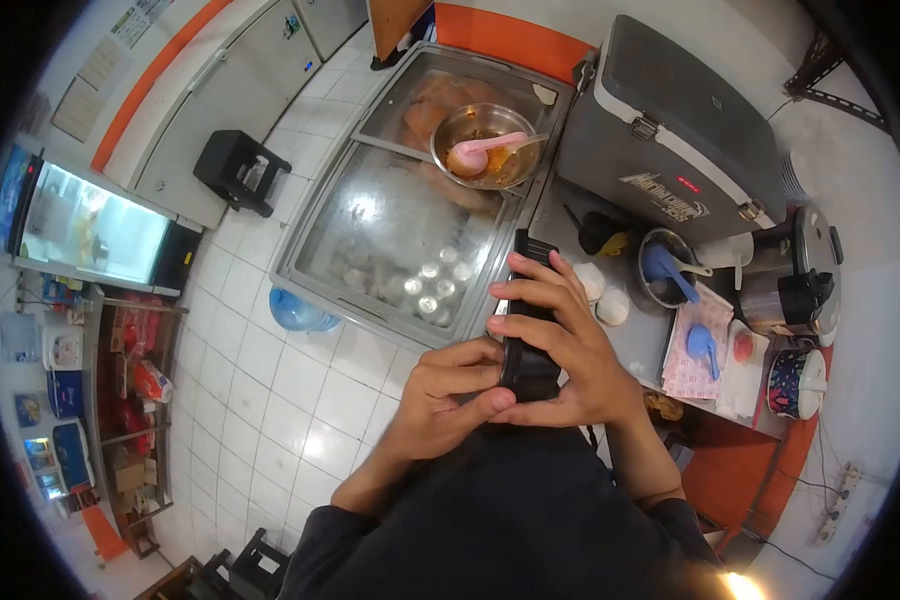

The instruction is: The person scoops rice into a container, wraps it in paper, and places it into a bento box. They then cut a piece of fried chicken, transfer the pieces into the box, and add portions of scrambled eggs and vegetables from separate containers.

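Observation:
In front of my chest, a black box-shaped device (533, 345) is held upright between both hands; its exact kind is not clear. My left hand (457, 388) pinches its lower left edge with thumb and fingers. Around its right side, my right hand (570, 345) wraps with fingers reaching across the upper part. Beyond the device stands a glass-topped chest freezer (370, 235). On the freezer lid rests a steel bowl (450, 165) containing a pink ladle (485, 147), a metal spoon handle and orange-brown remains.
A large grey cooler box (660, 130) sits on the counter to the right. Near it are a bowl with a blue ladle (667, 270), a rice cooker (785, 280) and a blue scoop (702, 345) on patterned paper. A black stool (235, 170) stands on the tiled floor.

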{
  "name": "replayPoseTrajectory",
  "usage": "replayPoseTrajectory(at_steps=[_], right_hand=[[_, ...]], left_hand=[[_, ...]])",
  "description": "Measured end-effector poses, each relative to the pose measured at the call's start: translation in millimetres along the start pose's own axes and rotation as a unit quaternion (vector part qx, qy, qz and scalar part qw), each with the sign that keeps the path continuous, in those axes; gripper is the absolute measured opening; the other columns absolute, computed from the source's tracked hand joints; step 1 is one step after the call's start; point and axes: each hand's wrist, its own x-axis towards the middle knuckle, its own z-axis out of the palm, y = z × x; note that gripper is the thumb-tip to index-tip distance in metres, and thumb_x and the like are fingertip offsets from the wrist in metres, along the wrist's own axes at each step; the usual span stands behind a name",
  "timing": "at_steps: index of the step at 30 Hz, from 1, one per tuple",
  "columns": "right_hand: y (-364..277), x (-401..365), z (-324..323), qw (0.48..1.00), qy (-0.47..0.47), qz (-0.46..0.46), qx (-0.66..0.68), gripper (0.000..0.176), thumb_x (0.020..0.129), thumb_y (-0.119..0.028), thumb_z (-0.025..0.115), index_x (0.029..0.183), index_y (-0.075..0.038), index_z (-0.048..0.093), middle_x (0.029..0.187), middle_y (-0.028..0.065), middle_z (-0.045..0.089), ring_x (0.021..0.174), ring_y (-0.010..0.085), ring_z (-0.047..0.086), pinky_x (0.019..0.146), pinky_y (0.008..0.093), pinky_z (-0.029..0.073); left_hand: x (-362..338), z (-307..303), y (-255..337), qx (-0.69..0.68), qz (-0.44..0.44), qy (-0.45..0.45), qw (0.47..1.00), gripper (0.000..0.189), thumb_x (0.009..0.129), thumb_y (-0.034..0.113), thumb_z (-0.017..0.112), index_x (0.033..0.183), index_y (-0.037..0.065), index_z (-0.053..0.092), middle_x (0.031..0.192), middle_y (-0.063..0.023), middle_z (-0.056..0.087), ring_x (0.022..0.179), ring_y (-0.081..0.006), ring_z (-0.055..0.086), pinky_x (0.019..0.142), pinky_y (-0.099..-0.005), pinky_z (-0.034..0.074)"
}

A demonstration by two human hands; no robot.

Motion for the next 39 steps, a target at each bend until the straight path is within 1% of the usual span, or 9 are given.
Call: replayPoseTrajectory(at_steps=[5,8,11,14,17,20,23,29,39], right_hand=[[9.0,1.2,1.3,1.000,0.008,0.000,0.018,0.068,0.069,-0.035,0.087,0.130,-0.017,0.063,0.137,0.0092,0.056,0.141,0.0335,0.041,0.118,0.0584,0.018],[14.1,4.1,3.0,0.999,0.003,0.002,0.034,0.066,0.068,-0.031,0.086,0.129,-0.017,0.064,0.138,0.0097,0.056,0.141,0.0336,0.042,0.118,0.0573,0.019],[18.3,5.4,5.9,0.998,0.002,0.002,0.065,0.066,0.068,-0.029,0.085,0.129,-0.015,0.065,0.140,0.0103,0.055,0.141,0.0339,0.042,0.118,0.0566,0.020],[22.5,6.6,5.4,0.998,0.000,0.005,0.065,0.067,0.068,-0.028,0.085,0.129,-0.014,0.064,0.142,0.0109,0.054,0.142,0.0346,0.041,0.118,0.0562,0.021],[21.8,8.4,6.4,0.998,0.002,0.009,0.054,0.066,0.069,-0.029,0.085,0.129,-0.013,0.064,0.142,0.0111,0.054,0.142,0.0352,0.041,0.118,0.0562,0.021],[18.1,13.3,10.3,0.999,0.007,0.011,0.049,0.064,0.071,-0.031,0.085,0.128,-0.013,0.064,0.141,0.0111,0.054,0.142,0.0355,0.041,0.118,0.0565,0.021],[19.3,14.3,13.5,0.999,0.008,0.011,0.048,0.062,0.073,-0.033,0.085,0.127,-0.012,0.064,0.141,0.0113,0.055,0.141,0.0356,0.042,0.118,0.0568,0.021],[19.5,15.5,18.4,0.999,0.019,0.011,0.042,0.059,0.073,-0.031,0.084,0.125,-0.011,0.065,0.138,0.0110,0.057,0.139,0.0358,0.044,0.118,0.0571,0.021],[19.1,18.0,24.7,0.998,0.029,0.013,0.047,0.055,0.072,-0.024,0.081,0.123,-0.010,0.066,0.135,0.0109,0.060,0.137,0.0353,0.047,0.118,0.0564,0.022]], left_hand=[[0.0,-5.8,-18.2,-0.091,-0.004,-0.009,0.996,0.021,0.098,0.012,0.063,0.107,-0.005,0.072,0.109,-0.0123,0.064,0.100,-0.0203,0.060,0.087,-0.0323,0.048],[-0.3,-6.1,-22.7,-0.124,-0.014,0.003,0.992,0.023,0.100,0.013,0.060,0.108,-0.005,0.072,0.111,-0.0122,0.063,0.102,-0.0200,0.060,0.088,-0.0325,0.047],[-2.0,-11.1,-33.5,-0.186,-0.034,0.023,0.982,0.026,0.101,0.015,0.058,0.112,-0.006,0.071,0.113,-0.0130,0.063,0.101,-0.0193,0.062,0.086,-0.0312,0.050],[-0.3,-11.8,-18.8,-0.125,-0.046,0.095,0.987,0.025,0.100,0.012,0.059,0.113,-0.007,0.069,0.110,-0.0141,0.064,0.098,-0.0183,0.065,0.082,-0.0293,0.055],[1.9,-12.8,-12.9,-0.092,-0.004,0.104,0.990,0.020,0.094,0.003,0.067,0.110,-0.008,0.069,0.104,-0.0145,0.068,0.093,-0.0178,0.069,0.079,-0.0284,0.058],[2.6,-10.4,-9.2,-0.050,-0.023,0.144,0.988,0.022,0.085,-0.004,0.075,0.106,-0.006,0.071,0.098,-0.0144,0.072,0.091,-0.0178,0.070,0.081,-0.0290,0.058],[3.7,-15.0,-10.6,-0.066,-0.028,0.143,0.987,0.023,0.081,-0.006,0.078,0.103,-0.006,0.071,0.097,-0.0149,0.073,0.090,-0.0174,0.071,0.081,-0.0288,0.057],[1.7,-23.6,-23.1,-0.120,-0.015,0.120,0.985,0.021,0.082,-0.006,0.077,0.102,-0.005,0.072,0.097,-0.0147,0.073,0.088,-0.0160,0.070,0.081,-0.0281,0.057],[-0.2,-28.8,-33.8,-0.239,-0.060,0.113,0.963,0.015,0.086,-0.003,0.074,0.101,-0.003,0.070,0.096,-0.0110,0.072,0.088,-0.0135,0.068,0.080,-0.0271,0.056]])
